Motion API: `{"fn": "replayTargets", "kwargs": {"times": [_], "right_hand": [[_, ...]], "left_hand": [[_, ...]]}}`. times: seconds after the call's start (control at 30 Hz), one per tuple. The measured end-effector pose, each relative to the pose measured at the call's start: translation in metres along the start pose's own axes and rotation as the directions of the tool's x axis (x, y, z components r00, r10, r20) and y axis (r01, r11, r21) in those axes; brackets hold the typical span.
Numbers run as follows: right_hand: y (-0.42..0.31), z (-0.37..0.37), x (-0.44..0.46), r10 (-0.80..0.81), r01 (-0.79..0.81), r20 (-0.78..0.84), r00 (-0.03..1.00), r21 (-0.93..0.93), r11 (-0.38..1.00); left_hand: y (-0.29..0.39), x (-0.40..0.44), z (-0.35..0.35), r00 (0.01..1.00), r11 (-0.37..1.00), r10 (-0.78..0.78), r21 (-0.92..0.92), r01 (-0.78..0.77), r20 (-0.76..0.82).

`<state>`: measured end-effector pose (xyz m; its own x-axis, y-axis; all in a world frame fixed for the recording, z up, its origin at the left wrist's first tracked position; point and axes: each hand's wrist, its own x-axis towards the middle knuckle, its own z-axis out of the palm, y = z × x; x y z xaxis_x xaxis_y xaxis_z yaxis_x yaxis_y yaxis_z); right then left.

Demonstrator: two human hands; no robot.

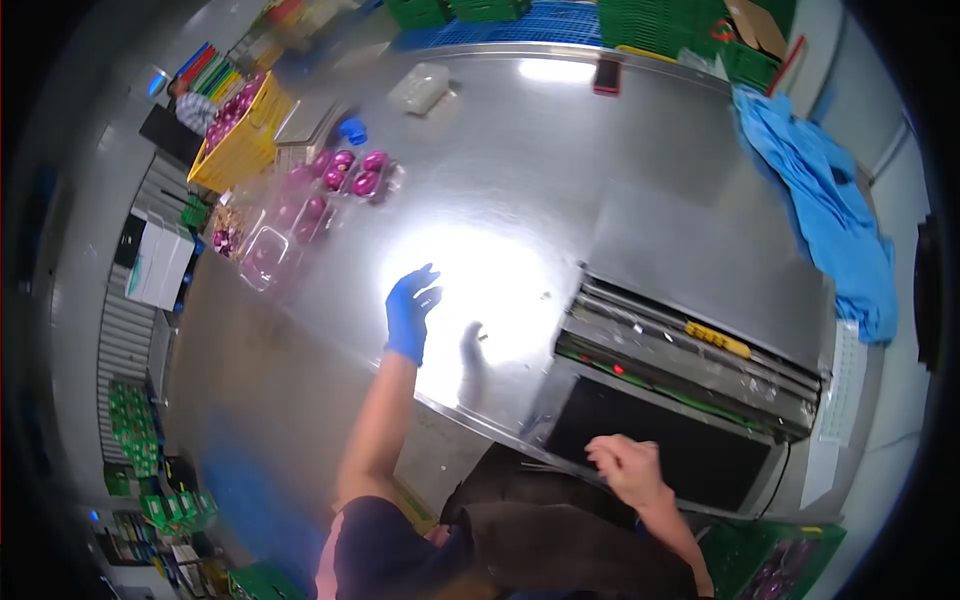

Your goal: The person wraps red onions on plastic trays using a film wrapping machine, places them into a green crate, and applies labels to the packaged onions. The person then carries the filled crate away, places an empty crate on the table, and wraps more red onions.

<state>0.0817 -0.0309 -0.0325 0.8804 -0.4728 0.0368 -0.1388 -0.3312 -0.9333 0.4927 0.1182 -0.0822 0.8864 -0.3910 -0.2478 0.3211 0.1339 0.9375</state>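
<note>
The clear trays of purple onions (365, 183) are sitting on the metal surface (520, 190), to the left of the wrapping machine (690, 385) and beyond it. The gloved left hand (408, 315) is hovering left of the machine, nearer than the trays; its grip is standing partly spread, holding nothing visible. The bare right hand (625, 468) is hanging at the machine's near side, by its black plate (685, 435), fingers curling loosely; whether it is touching the plate or holding anything, I cannot tell. The step seems to be falling between holds, with no tray being handled; taking one would be calling for extending the left arm and widening that grip. A yellow crate (235, 145) is standing farther left of the machine.
</note>
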Motion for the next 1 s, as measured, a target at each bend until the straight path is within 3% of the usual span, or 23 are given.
{"fn": "replayTargets", "kwargs": {"times": [0.1,0.13,0.17,0.23,0.27,0.3,0.37,0.43,0.53,0.6,0.7,0.73,0.77,0.8,0.87,0.9,0.93,1.0], "right_hand": [[-0.003,0.06,0.05,-0.011,0.013,0.139,0.99,-0.008,1.0],[-0.006,0.069,0.058,0.167,-0.18,0.179,0.97,0.06,0.982],[-0.004,0.076,0.062,0.147,-0.146,0.122,0.982,-0.02,0.989],[0.007,0.083,0.059,0.093,-0.091,0.002,0.996,-0.185,0.979],[0.017,0.087,0.053,0.102,-0.107,-0.037,0.994,-0.177,0.979],[0.017,0.087,0.054,0.089,-0.095,-0.038,0.995,-0.222,0.97],[0.015,0.088,0.056,0.065,-0.078,-0.052,0.997,-0.316,0.946],[0.013,0.089,0.06,0.092,-0.11,-0.067,0.994,-0.38,0.918],[0.0,0.095,0.063,0.166,-0.198,-0.117,0.979,-0.368,0.908],[-0.005,0.095,0.066,0.148,-0.178,-0.103,0.984,-0.406,0.896],[-0.01,0.092,0.072,0.153,-0.177,-0.089,0.984,-0.418,0.891],[-0.012,0.091,0.075,0.161,-0.182,-0.085,0.983,-0.424,0.887],[-0.014,0.091,0.076,0.17,-0.189,-0.082,0.982,-0.43,0.883],[-0.012,0.094,0.077,0.157,-0.183,-0.099,0.983,-0.389,0.903],[-0.001,0.103,0.08,0.154,-0.176,-0.1,0.983,-0.27,0.947],[-0.014,0.107,0.093,0.248,-0.259,-0.095,0.964,-0.127,0.957],[-0.028,0.114,0.116,0.331,-0.331,-0.082,0.94,0.018,0.944],[-0.033,0.132,0.151,0.216,-0.195,-0.117,0.969,0.173,0.965]], "left_hand": [[-0.017,0.125,-0.078,0.969,0.983,-0.094,-0.173,0.055,-0.227],[-0.018,0.157,-0.091,0.947,0.969,-0.142,-0.234,0.074,-0.289],[-0.013,0.182,-0.096,0.937,0.988,-0.11,-0.142,0.066,-0.331],[0.01,0.213,-0.088,0.944,0.985,-0.132,-0.144,0.092,-0.302],[0.015,0.232,-0.086,0.945,0.981,-0.149,-0.162,0.104,-0.293],[0.008,0.263,-0.097,0.92,0.984,-0.135,-0.161,0.08,-0.369],[-0.027,0.347,-0.158,0.978,0.992,-0.101,-0.089,0.086,-0.185],[-0.017,0.381,-0.149,0.913,0.982,-0.175,0.004,0.19,-0.368],[-0.015,0.399,-0.13,0.921,0.986,-0.07,0.116,0.123,-0.384],[-0.01,0.392,-0.137,0.911,0.976,0.017,0.203,0.074,-0.413],[-0.003,0.324,-0.106,0.888,0.998,0.055,0.057,-0.032,-0.456],[-0.054,0.345,-0.172,0.925,0.892,0.292,0.418,-0.172,-0.242],[-0.062,0.313,-0.173,0.846,0.663,0.506,0.704,-0.256,-0.168],[-0.068,0.274,-0.162,0.744,0.339,0.668,0.897,-0.284,-0.017],[-0.022,0.168,-0.129,0.892,0.353,0.45,0.925,-0.144,-0.033],[-0.02,0.137,-0.128,0.951,0.413,0.308,0.9,-0.137,0.003],[-0.024,0.112,-0.128,0.973,0.544,0.23,0.832,-0.11,-0.022],[-0.031,0.058,-0.125,0.991,0.914,0.011,0.404,0.044,-0.134]]}}
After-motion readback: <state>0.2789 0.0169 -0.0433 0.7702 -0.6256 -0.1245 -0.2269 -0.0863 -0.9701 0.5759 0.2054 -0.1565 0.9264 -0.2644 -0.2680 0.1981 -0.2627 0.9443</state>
